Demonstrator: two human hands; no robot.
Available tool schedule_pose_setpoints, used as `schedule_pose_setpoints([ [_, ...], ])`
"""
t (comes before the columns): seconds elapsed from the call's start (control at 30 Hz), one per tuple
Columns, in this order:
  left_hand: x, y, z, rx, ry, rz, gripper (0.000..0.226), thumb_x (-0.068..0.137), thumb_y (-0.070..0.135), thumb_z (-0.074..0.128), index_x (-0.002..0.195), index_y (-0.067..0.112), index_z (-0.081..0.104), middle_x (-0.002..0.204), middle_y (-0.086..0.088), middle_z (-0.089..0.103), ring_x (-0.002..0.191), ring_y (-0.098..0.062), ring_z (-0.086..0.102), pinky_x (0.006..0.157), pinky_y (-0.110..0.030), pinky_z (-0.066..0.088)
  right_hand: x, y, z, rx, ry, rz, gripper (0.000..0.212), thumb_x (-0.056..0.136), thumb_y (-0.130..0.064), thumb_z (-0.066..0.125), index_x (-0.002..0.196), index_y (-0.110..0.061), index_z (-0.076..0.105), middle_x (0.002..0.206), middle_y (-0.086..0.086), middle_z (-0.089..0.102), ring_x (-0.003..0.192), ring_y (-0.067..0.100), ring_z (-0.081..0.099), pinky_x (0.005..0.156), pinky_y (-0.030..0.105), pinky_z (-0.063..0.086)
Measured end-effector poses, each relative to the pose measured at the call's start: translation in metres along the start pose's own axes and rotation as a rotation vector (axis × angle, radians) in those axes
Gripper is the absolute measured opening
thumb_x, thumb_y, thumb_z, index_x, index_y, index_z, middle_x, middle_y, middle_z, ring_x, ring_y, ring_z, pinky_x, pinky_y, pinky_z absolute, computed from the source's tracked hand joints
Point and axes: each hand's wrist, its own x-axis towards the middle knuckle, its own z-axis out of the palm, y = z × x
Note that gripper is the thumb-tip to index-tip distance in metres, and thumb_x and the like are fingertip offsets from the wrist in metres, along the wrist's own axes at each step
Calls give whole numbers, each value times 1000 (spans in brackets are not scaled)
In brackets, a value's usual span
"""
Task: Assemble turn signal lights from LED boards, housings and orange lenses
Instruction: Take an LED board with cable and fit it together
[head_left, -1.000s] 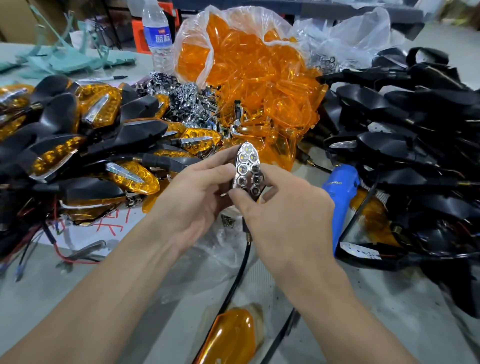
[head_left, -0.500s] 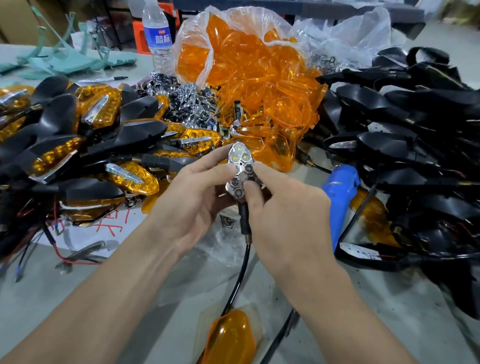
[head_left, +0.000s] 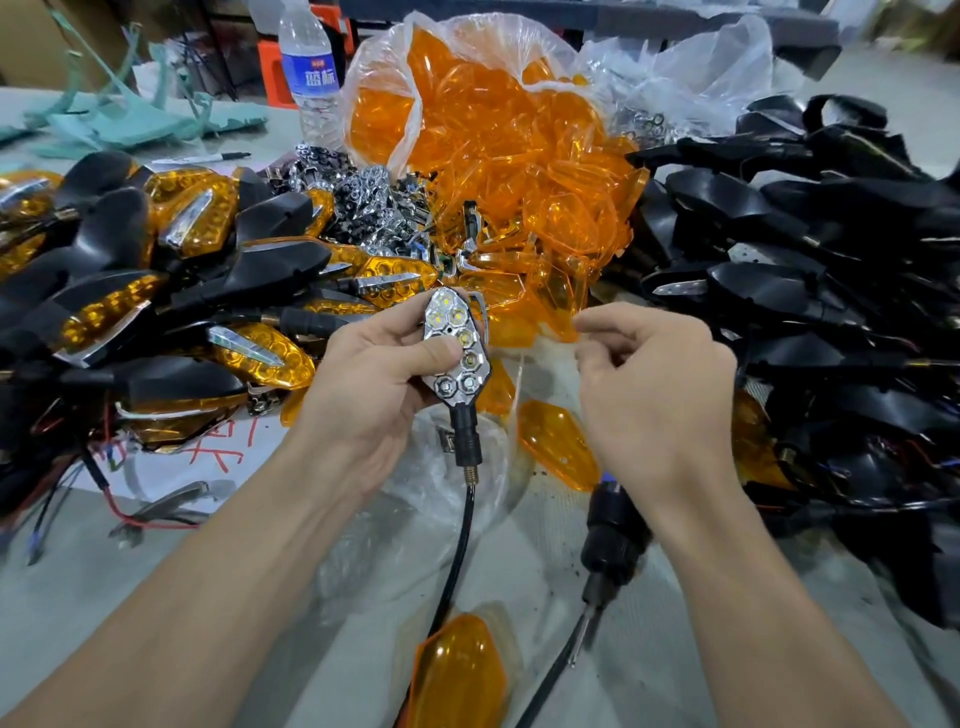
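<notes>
Bench stock as I see it, bulk first.

- Heap of empty black shells (head_left: 810, 249): right side of the bench.
- Pile of finished lights (head_left: 130, 291): left side.
- Bag of orange lenses (head_left: 493, 130): centre back, spilling forward.
- Left hand (head_left: 374, 384): now the only grip on the housing (head_left: 480, 364). Its fingers wrap the back and its thumb presses the face.
- Right hand (head_left: 654, 384): half a second ago on the unit, now drawn off to its right. The fingers are curled, thumb to forefinger. I cannot tell whether they pinch anything.
- LED board (head_left: 456, 343): seated in the housing, face up and uncovered.
- Loose lens (head_left: 558, 447): on the bench below the right hand.
- Screwdriver (head_left: 613, 535): lying near the right wrist.

Judgement: the board looks fitted, and the lens comes next.
</notes>
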Motion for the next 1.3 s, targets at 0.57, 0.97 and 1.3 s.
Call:
schedule_pose_setpoints([
  [0.57,8,-1,-8,56,157,-54,36,90,-14,62,103,17,74,96,-7,82,79,-22,79,61,-29,62,-8,-29,26,-534,-248,-320,26,89,-10,63,108,-26,71,101,-4,73,105,26,57,92,36,23],
  [0.97,9,-3,-7,110,131,-49,32,94,-9,60,111,14,74,104,-5,81,92,-22,79,75,-37,66,-5,-23,19,253,-67,58,17,90,-19,72,88,-36,71,76,-16,74,75,7,71,73,35,61],
  [1.3,4,-9,-1,128,119,30,30,87,-8,69,114,5,76,106,-10,80,99,-27,77,80,-36,60,-19,-28,25,311,-217,-37,31,91,-34,62,117,-43,75,106,-21,77,89,3,71,81,33,61],
])
